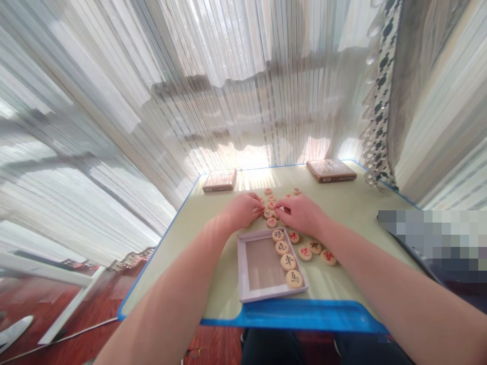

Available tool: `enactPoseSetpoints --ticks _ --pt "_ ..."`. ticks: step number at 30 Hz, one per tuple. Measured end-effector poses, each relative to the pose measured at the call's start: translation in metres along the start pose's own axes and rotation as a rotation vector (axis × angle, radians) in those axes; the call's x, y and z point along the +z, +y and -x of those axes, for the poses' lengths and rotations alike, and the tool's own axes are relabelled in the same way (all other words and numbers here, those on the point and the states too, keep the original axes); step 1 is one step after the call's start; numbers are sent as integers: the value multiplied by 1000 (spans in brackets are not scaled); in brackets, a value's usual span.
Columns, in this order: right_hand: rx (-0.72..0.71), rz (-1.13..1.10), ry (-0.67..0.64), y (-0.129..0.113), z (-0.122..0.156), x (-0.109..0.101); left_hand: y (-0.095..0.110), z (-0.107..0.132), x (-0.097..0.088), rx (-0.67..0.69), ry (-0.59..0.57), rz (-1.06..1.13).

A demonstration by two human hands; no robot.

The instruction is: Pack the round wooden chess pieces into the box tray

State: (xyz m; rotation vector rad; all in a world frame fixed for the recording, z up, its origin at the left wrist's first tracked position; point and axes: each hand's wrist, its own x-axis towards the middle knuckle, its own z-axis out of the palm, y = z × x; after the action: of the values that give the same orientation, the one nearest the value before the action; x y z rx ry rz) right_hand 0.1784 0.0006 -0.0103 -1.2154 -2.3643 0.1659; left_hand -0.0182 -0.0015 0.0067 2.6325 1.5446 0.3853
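Left hand [244, 209]: we hold it over the middle of the desk [198, 218], fingers curled toward the thumb at the left side of the cluster; we cannot tell whether they grip a piece.
Right hand [300, 213]: it faces the other from the right, thumb and forefinger close together among the pieces; here too we cannot tell whether one is pinched.
Cluster of game pieces [271, 222]: round, with red or black characters, between our hands and trailing toward the desk's far edge.
Handling: we judge such low discs are best taken by the rim, thumb against fingertip, without pressing down, lest neighbours skid; lifted wrists would clear the wall of the open box [242, 263].
Open box: near the desk's near edge, it holds a row of four black pieces [288, 262] along its right wall, face up, from far corner to near.
Row: we think pieces laid flat against that wall stay straightest.
Loose pieces [305, 253]: three red and one black, outside the open box's right edge.
Closed boxes: one [219, 180] at the desk's far left corner, one [332, 170] toward its far right corner; we cannot see inside either.
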Motion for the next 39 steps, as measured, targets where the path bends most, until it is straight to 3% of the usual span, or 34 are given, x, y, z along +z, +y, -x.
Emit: enactPoseSetpoints --ticks 7,12,16,21,25,39 --pt "-28 -32 -30 -1 -1 2 2 2 -1 -23 4 -55" --pt "-5 -58 12 -2 -1 -2 6 2 1 -51 156 -14" --pt "25 -181 34 -8 0 -8 10 4 0 12 269 14" --pt "78 -329 96 -11 0 -11 20 7 -3 96 344 -4" --pt "143 -469 72 -11 -3 -15 28 9 -3 146 402 -7" --pt "248 -743 41 -14 -2 -16 35 16 -17 89 358 4"
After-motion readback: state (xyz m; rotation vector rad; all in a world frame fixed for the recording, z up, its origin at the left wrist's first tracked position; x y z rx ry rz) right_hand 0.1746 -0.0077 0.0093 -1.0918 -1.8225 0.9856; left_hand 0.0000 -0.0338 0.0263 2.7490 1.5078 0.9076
